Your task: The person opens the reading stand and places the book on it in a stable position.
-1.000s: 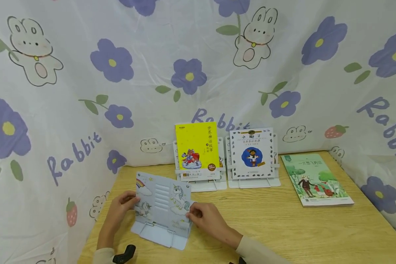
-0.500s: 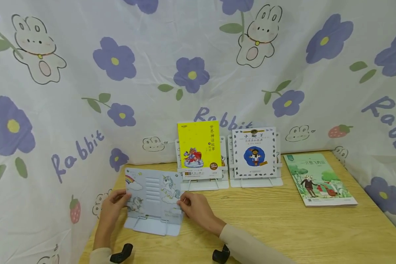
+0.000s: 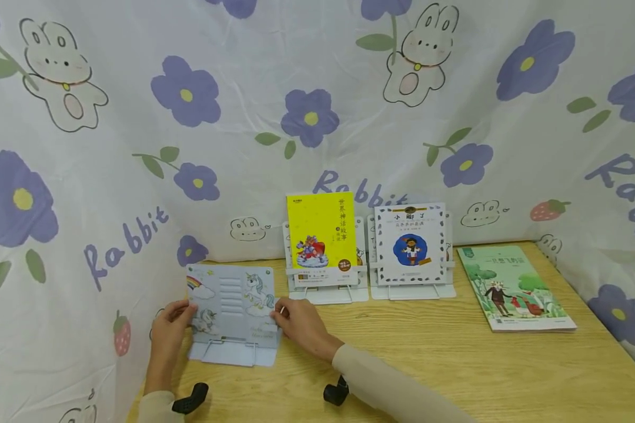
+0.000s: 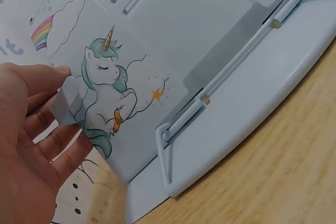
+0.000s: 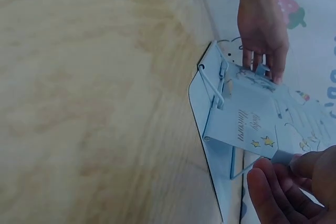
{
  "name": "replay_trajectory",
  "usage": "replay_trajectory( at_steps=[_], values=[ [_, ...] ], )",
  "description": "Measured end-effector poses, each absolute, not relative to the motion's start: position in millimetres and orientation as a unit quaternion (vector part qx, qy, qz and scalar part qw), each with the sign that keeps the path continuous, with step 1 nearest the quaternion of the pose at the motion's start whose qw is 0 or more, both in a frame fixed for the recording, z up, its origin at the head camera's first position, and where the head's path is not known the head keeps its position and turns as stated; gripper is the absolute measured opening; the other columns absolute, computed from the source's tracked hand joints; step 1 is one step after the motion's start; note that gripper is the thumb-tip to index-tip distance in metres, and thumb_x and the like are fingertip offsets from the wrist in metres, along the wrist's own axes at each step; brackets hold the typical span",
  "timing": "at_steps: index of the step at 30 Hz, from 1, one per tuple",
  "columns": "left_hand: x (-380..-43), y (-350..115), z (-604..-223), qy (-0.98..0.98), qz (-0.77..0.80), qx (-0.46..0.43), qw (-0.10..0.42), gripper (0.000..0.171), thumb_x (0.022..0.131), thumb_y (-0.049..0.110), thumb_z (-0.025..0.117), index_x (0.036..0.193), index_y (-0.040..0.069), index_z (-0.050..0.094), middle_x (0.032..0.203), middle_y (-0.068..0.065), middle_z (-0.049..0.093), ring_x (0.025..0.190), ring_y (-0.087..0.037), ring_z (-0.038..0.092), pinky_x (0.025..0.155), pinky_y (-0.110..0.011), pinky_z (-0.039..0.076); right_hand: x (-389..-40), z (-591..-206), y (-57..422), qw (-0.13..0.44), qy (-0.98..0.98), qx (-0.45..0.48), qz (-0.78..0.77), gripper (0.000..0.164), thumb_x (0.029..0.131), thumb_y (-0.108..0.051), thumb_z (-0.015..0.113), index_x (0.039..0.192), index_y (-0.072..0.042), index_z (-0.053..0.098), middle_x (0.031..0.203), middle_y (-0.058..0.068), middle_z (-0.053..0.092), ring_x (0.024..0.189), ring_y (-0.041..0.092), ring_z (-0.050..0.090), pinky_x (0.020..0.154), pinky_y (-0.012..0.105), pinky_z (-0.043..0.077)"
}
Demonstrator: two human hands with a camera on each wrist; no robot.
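Observation:
A pale blue metal book stand (image 3: 233,305) printed with unicorns and a rainbow stands at the table's left end, its back plate raised above a base with a wire rest. By its left edge, my left hand (image 3: 170,320) grips it; in the left wrist view the thumb (image 4: 42,77) lies on the front and the other fingers reach behind the plate. My right hand (image 3: 301,323) pinches the opposite edge; in the right wrist view its thumb and fingers meet at a small side tab (image 5: 282,157). No book is on this stand.
To the right, a yellow book (image 3: 321,238) and a white book (image 3: 410,244) lean on two similar stands. A green book (image 3: 513,288) lies flat on the wooden table (image 3: 402,358). A patterned curtain (image 3: 264,59) hangs behind and beside the table.
Both hands have moved the book stand left and farther back on the table, turning it to face more squarely forward. The grip on both edges stays. The books have not moved.

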State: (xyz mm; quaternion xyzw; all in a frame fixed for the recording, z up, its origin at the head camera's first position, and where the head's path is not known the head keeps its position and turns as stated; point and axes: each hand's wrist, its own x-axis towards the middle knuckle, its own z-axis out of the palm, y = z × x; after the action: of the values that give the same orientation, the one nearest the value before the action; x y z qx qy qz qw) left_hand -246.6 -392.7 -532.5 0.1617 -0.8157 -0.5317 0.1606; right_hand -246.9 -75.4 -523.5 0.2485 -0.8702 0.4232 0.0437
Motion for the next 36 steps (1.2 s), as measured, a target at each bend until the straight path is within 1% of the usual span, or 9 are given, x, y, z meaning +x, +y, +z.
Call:
replay_trajectory(
  at_steps=[3, 7, 11, 17, 20, 24, 29, 34, 36],
  values=[
    [-249, -395, -531, -0.813, -0.53, 0.172, 0.167, 0.043, 0.092, 0.035, 0.068, 0.122, 0.004, 0.062, 0.09, 0.018, 0.062, 0.081, 0.003, 0.058, 0.07, -0.013, 0.05, -256, -521, -82, 0.046, -0.877, 0.242, 0.412, 0.015, 0.098, -0.031, 0.06, 0.094, -0.016, 0.064, 0.073, -0.007, 0.067, 0.049, -0.007, 0.05, 0.047, 0.013, 0.043],
    [-253, -396, -531, -0.805, -0.539, 0.178, 0.172, 0.042, 0.094, 0.034, 0.066, 0.124, 0.005, 0.061, 0.094, 0.014, 0.061, 0.084, 0.001, 0.058, 0.071, -0.014, 0.051, -268, -518, -88, 0.058, -0.887, 0.232, 0.396, 0.015, 0.097, -0.03, 0.062, 0.094, -0.015, 0.066, 0.071, -0.007, 0.066, 0.051, -0.005, 0.05, 0.048, 0.013, 0.041],
    [-259, -397, -532, -0.811, -0.525, 0.195, 0.17, 0.046, 0.094, 0.04, 0.064, 0.126, 0.008, 0.06, 0.098, 0.013, 0.06, 0.085, 0.002, 0.057, 0.07, -0.012, 0.05, -278, -515, -93, 0.075, -0.9, 0.221, 0.368, 0.016, 0.096, -0.031, 0.063, 0.095, -0.015, 0.067, 0.068, -0.008, 0.062, 0.053, -0.001, 0.048, 0.049, 0.014, 0.038],
    [-271, -394, -530, -0.802, -0.534, 0.191, 0.189, 0.043, 0.094, 0.034, 0.065, 0.125, 0.004, 0.061, 0.097, 0.01, 0.06, 0.083, 0.002, 0.055, 0.069, -0.011, 0.049, -294, -509, -98, 0.088, -0.913, 0.201, 0.343, 0.016, 0.096, -0.031, 0.063, 0.093, -0.015, 0.067, 0.07, -0.005, 0.063, 0.054, 0.005, 0.046, 0.048, 0.017, 0.034],
    [-276, -391, -527, -0.807, -0.525, 0.189, 0.194, 0.04, 0.095, 0.032, 0.065, 0.124, 0.004, 0.061, 0.098, 0.008, 0.061, 0.083, 0.004, 0.055, 0.068, -0.011, 0.049, -301, -507, -98, 0.098, -0.917, 0.19, 0.337, 0.016, 0.096, -0.031, 0.064, 0.092, -0.016, 0.067, 0.073, -0.004, 0.065, 0.054, 0.006, 0.047, 0.049, 0.018, 0.034],
    [-283, -387, -524, -0.815, -0.513, 0.192, 0.191, 0.038, 0.095, 0.032, 0.064, 0.124, 0.007, 0.062, 0.104, 0.003, 0.061, 0.084, 0.004, 0.055, 0.068, -0.01, 0.047, -306, -504, -98, 0.097, -0.918, 0.176, 0.341, 0.015, 0.095, -0.029, 0.065, 0.091, -0.015, 0.067, 0.076, -0.004, 0.066, 0.056, 0.007, 0.049, 0.05, 0.018, 0.036],
    [-289, -383, -522, -0.813, -0.518, 0.189, 0.189, 0.04, 0.097, 0.032, 0.062, 0.126, 0.005, 0.06, 0.109, -0.002, 0.059, 0.087, 0.0, 0.053, 0.068, -0.011, 0.045, -309, -502, -101, 0.099, -0.92, 0.16, 0.344, 0.014, 0.095, -0.027, 0.065, 0.091, -0.014, 0.068, 0.077, -0.003, 0.067, 0.058, 0.008, 0.05, 0.052, 0.019, 0.037],
    [-295, -378, -520, -0.807, -0.53, 0.187, 0.183, 0.04, 0.099, 0.032, 0.059, 0.13, 0.007, 0.058, 0.111, -0.001, 0.056, 0.091, -0.005, 0.053, 0.068, -0.013, 0.045, -312, -504, -104, 0.11, -0.923, 0.135, 0.344, 0.015, 0.095, -0.029, 0.066, 0.089, -0.015, 0.069, 0.076, -0.003, 0.067, 0.059, 0.008, 0.051, 0.052, 0.019, 0.037],
    [-298, -376, -519, -0.805, -0.53, 0.187, 0.191, 0.038, 0.098, 0.029, 0.059, 0.129, 0.007, 0.059, 0.111, -0.003, 0.057, 0.091, -0.006, 0.053, 0.067, -0.012, 0.045, -314, -505, -105, 0.11, -0.923, 0.125, 0.347, 0.014, 0.094, -0.029, 0.066, 0.089, -0.016, 0.07, 0.077, -0.003, 0.068, 0.059, 0.008, 0.051, 0.052, 0.019, 0.037]
  ],
)
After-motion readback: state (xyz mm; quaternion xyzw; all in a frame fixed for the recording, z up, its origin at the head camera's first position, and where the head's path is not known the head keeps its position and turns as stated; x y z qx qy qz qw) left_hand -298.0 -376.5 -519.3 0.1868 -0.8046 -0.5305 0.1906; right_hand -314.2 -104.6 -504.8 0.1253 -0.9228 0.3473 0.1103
